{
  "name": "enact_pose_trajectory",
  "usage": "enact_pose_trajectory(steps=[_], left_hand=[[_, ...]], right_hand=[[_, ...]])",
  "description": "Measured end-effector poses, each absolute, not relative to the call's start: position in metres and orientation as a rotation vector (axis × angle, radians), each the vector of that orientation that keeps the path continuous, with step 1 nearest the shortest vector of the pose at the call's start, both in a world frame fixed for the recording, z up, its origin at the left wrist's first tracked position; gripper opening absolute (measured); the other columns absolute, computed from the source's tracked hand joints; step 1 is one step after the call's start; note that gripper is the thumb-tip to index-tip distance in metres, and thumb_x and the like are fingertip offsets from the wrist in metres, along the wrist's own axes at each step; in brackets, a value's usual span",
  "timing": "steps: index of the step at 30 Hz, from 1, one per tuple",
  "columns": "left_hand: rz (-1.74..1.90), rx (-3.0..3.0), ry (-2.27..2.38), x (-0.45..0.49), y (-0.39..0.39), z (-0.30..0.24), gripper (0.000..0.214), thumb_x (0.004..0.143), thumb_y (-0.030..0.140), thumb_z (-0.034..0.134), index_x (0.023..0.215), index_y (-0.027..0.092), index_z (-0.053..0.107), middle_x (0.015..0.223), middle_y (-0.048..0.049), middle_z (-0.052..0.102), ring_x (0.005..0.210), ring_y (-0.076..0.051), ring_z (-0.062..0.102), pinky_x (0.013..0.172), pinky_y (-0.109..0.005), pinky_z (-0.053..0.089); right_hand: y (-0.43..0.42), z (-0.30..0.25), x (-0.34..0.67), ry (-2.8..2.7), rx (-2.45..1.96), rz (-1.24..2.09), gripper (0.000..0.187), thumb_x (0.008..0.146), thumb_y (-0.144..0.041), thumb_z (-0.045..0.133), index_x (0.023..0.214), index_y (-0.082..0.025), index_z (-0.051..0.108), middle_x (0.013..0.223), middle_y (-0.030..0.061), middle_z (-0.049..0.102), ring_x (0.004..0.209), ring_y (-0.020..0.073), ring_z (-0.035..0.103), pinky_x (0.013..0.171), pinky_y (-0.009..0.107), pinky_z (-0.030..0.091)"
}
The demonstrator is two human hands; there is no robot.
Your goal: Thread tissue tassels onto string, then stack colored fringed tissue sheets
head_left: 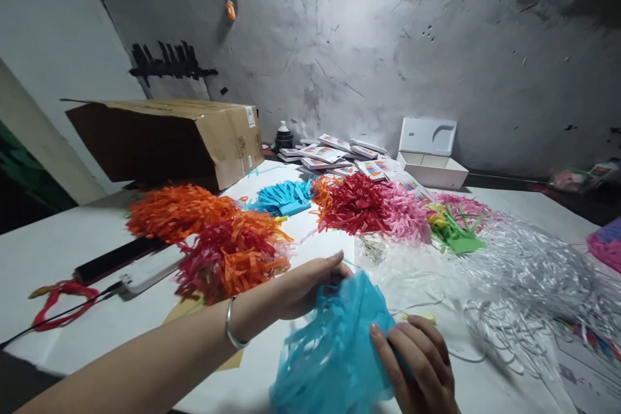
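Both my hands hold a blue fringed tissue-paper tassel (334, 349) low in the middle of the view. My left hand (305, 284), with a silver bangle on its wrist, pinches the tassel's top edge. My right hand (420, 362) grips its right side with curled fingers. The tassel's fringe hangs toward me over the white table (72, 239).
Piles of fringed paper lie across the table: orange (179, 210), red-orange (233, 259), blue (284, 197), red (354, 204), pink (405, 213), green (456, 233). Silver strips (528, 278) spread at right. A cardboard box (179, 139), small packets (339, 155) and a white box (429, 155) stand at the back.
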State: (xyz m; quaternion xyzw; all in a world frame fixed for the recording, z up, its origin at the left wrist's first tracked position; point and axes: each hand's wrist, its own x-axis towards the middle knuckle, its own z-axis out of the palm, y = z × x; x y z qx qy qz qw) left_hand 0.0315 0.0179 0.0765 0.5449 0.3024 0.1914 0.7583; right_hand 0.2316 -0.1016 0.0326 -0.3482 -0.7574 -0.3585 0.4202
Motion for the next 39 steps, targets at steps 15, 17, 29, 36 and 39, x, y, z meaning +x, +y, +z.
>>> enact_pose_trajectory(steps=[15,17,29,36,39], left_hand=[[0.118,0.834,0.392,0.042,-0.013,0.028,0.067,0.058,0.066,0.085,0.1,0.015,0.074,0.091,-0.0078,0.077,0.079,-0.022,0.07,0.08,-0.033,0.052],[0.103,0.891,0.414,0.048,-0.02,0.028,0.056,0.052,0.051,0.09,0.092,0.015,0.074,0.071,-0.0033,0.074,0.061,-0.017,0.063,0.065,-0.029,0.049],[0.261,1.224,0.761,-0.02,0.025,0.032,0.032,0.059,0.04,0.082,0.071,0.015,0.066,0.056,-0.0009,0.063,0.057,-0.015,0.056,0.06,-0.027,0.043],[0.755,1.684,1.284,-0.072,0.007,0.026,0.039,0.09,0.035,0.061,0.126,0.022,0.057,0.122,-0.0095,0.065,0.115,-0.028,0.06,0.101,-0.043,0.047],[0.669,2.378,0.86,-0.044,-0.028,0.008,0.032,0.1,0.03,0.048,0.131,0.024,0.057,0.13,-0.0083,0.065,0.126,-0.024,0.056,0.112,-0.04,0.041]], right_hand=[[-0.079,0.003,0.242,-1.874,-0.919,-0.455,0.041,0.096,-0.002,0.049,0.131,-0.018,0.063,0.105,0.0088,0.074,0.103,0.0203,0.07,0.1,0.046,0.055],[-0.074,0.008,0.258,-1.81,-0.977,-0.404,0.046,0.094,-0.001,0.048,0.131,-0.024,0.062,0.1,0.0063,0.073,0.098,0.0196,0.07,0.096,0.047,0.057],[-0.131,0.012,0.28,-2.135,-1.127,-0.877,0.039,0.097,-0.003,0.04,0.127,-0.006,0.065,0.127,0.0177,0.069,0.13,0.0296,0.058,0.111,0.049,0.045],[-0.112,-0.101,0.187,-2.084,-1.384,-0.563,0.042,0.085,0.0,0.043,0.117,-0.011,0.069,0.117,0.0173,0.074,0.104,0.0272,0.07,0.089,0.04,0.055],[-0.116,-0.112,0.173,-2.026,-1.435,-0.443,0.044,0.087,-0.001,0.042,0.124,-0.011,0.065,0.122,0.0195,0.07,0.107,0.0301,0.069,0.088,0.044,0.056]])
